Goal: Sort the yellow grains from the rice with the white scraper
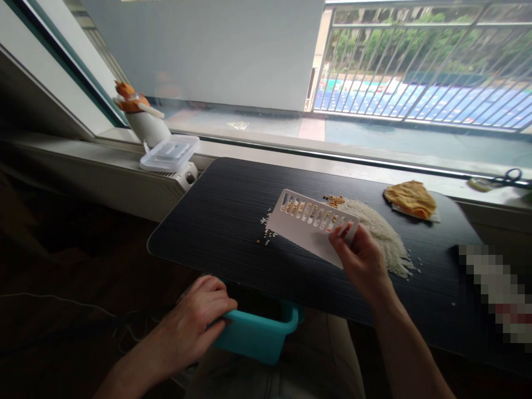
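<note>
right hand [363, 260] pinches the near right corner of a white slotted scraper [310, 224], fingers curled on its edge, thumb side up. scraper lies tilted on the black table [224, 221], its slot row along the far edge, yellow kernels [334, 200] showing through and just past the slots. scraper's right end touches a pile of white rice [382, 233] that spreads to the right and toward the near edge, some loose grains past it. a few stray grains and kernels [266, 230] lie just off the scraper's left end.

left hand [195, 324] grips the rim of a teal bin [257, 332], fingers wrapped over the near left edge, thumb on top. bin sits below the table's near edge, partly under it, on the person's lap; what is inside the bin cannot be told.

far right on the table: a crumpled yellow cloth [411, 198] on a pale scrap, well apart from the rice. on the window sill at left: a white cup with an orange figure [143, 119], and just beside it a clear plastic lid or tray [169, 152] resting on a small white device [189, 176]. scissors [509, 177] lie on the sill far right. railing and blue courts outside the window. pixelated patch at lower right.
</note>
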